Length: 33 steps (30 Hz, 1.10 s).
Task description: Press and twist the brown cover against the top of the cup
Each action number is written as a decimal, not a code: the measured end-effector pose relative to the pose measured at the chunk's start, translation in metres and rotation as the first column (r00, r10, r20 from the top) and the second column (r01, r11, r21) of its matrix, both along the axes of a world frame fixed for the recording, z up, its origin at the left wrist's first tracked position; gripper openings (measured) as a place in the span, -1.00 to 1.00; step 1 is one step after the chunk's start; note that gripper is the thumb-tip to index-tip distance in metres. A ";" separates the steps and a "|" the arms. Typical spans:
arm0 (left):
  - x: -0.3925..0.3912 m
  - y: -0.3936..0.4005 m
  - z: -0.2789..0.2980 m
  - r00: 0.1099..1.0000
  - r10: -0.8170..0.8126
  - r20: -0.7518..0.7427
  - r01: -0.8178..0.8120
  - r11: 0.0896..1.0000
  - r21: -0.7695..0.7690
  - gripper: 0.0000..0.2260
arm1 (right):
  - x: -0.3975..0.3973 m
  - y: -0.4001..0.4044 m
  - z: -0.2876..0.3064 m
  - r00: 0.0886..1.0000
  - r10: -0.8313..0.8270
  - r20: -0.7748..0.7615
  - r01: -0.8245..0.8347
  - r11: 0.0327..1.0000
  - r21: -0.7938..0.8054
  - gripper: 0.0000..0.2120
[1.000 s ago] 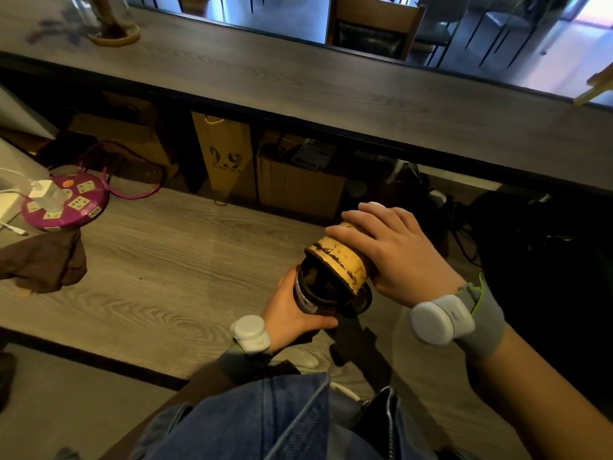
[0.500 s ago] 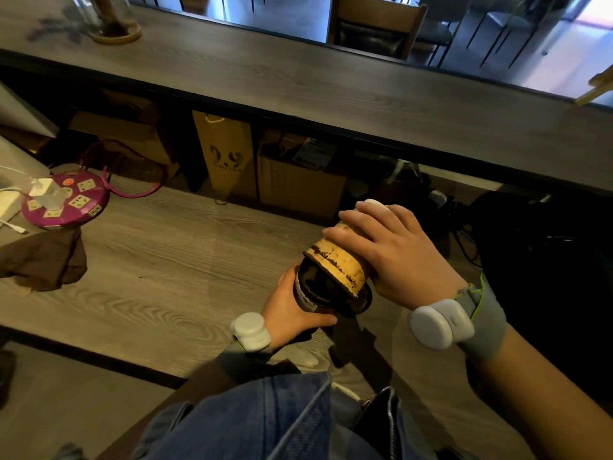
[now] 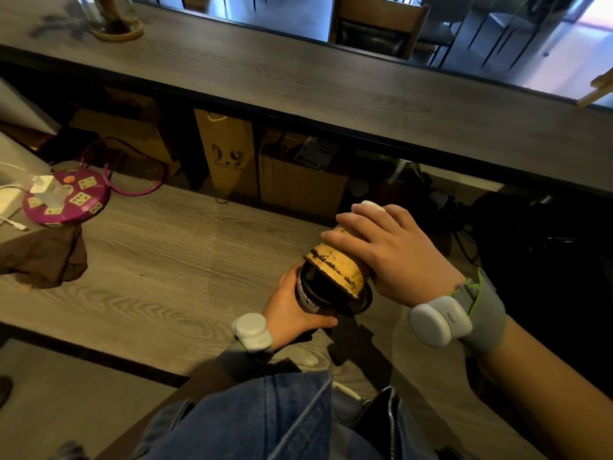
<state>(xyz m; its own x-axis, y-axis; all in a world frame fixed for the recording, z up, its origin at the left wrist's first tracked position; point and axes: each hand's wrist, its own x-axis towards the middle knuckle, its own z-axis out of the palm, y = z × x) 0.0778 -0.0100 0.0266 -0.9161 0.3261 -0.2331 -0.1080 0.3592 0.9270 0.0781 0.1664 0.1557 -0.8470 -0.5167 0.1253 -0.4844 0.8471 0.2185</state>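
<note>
Head view: the left hand (image 3: 292, 307) wraps its grip round a dark round jar with a pale label (image 3: 313, 293), held above the grey wood-grain desk (image 3: 149, 267). The right hand (image 3: 394, 257) curls over a tan, black-smeared cylindrical container (image 3: 335, 265), tipped mouth-down onto the jar's opening. If the tilt slips past the rim, contents could spill onto the desk below the grip.

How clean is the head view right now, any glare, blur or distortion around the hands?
Head view: dim, warm light; both hands sharp, left hand gripping the dark cup, right hand on the yellow cup; glare washes out the top-right corner; wide-angle lens bows the upper counter.
</note>
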 end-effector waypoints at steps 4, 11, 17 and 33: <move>0.001 -0.002 -0.001 1.000 0.010 0.003 -0.010 1.000 -0.016 -0.10 | -0.002 0.001 0.003 1.000 -0.019 0.000 0.019 1.000 -0.023 -0.26; -0.001 -0.002 -0.001 1.000 0.018 -0.015 -0.018 1.000 -0.012 -0.05 | 0.000 0.003 0.003 0.999 -0.025 0.032 0.028 0.996 -0.086 -0.24; -0.001 -0.003 0.000 1.000 0.015 -0.013 -0.015 1.000 0.000 -0.05 | -0.002 0.005 0.007 0.999 -0.036 0.018 0.037 0.994 -0.102 -0.24; -0.008 -0.004 0.010 1.000 0.005 -0.007 -0.005 1.000 -0.007 -0.04 | -0.006 0.001 0.009 1.000 0.011 0.009 -0.011 0.999 -0.047 -0.23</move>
<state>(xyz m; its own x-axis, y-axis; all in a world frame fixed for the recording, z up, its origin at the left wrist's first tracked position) 0.0703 -0.0141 0.0362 -0.9195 0.3196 -0.2287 -0.1034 0.3648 0.9253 0.0724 0.1673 0.1650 -0.8427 -0.5195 0.1415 -0.4955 0.8510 0.1738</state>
